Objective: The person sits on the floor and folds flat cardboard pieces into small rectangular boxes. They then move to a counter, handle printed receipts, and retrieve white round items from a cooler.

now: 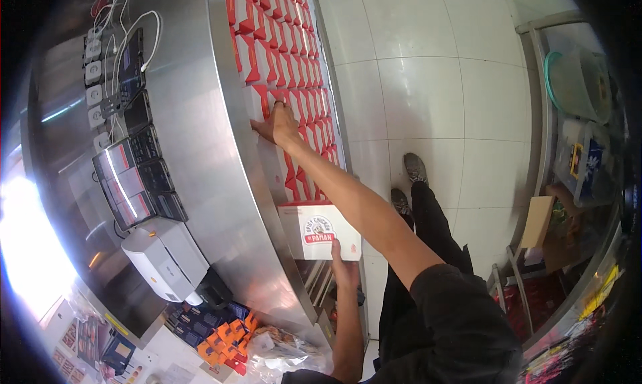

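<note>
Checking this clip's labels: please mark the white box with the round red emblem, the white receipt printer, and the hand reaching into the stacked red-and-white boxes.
white box (319, 231), head view, on its printed top face.
white receipt printer (165, 258), head view, on its top cover.
right hand (279, 124), head view, on the back of the hand.

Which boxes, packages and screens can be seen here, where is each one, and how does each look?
White carton: held by left hand, square, red round emblem.
Red and white boxes: rows on the shelf under the steel counter; right hand touches one.
Handheld devices: on the counter, dark, lit reddish screens.
White printer: counter's near end, boxy.
Orange and blue packets: below the printer.
</note>
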Demonstrator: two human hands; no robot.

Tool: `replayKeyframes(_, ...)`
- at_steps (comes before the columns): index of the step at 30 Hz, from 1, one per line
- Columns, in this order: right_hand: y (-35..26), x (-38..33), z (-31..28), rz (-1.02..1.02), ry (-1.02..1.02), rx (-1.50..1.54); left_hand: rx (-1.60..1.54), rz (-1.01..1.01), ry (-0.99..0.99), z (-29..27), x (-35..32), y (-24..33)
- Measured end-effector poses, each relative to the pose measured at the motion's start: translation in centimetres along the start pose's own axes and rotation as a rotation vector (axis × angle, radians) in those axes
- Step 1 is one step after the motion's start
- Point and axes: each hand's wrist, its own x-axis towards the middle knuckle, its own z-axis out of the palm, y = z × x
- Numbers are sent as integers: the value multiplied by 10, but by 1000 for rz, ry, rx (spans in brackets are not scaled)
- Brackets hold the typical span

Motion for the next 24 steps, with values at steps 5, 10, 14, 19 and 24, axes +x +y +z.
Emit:
replayKeyframes(5, 16, 7, 4, -29, 26, 43, 103, 7, -25, 1, -22, -6)
replayKeyframes(10, 17, 3, -20, -66, 7, 182, -10, -77, -90, -10, -17, -8)
replayKeyframes(14, 39, -34, -79, -139, -95, 445, 135, -124, -107, -7, -28, 2)
replayKeyframes(19, 125, -175, -201, -26, 189, 685, 372, -49, -362, -41, -18, -25)
replayKeyframes(24, 149, -417, -305, 67, 763, 886, 471, -215, -773, -4, -85, 21)
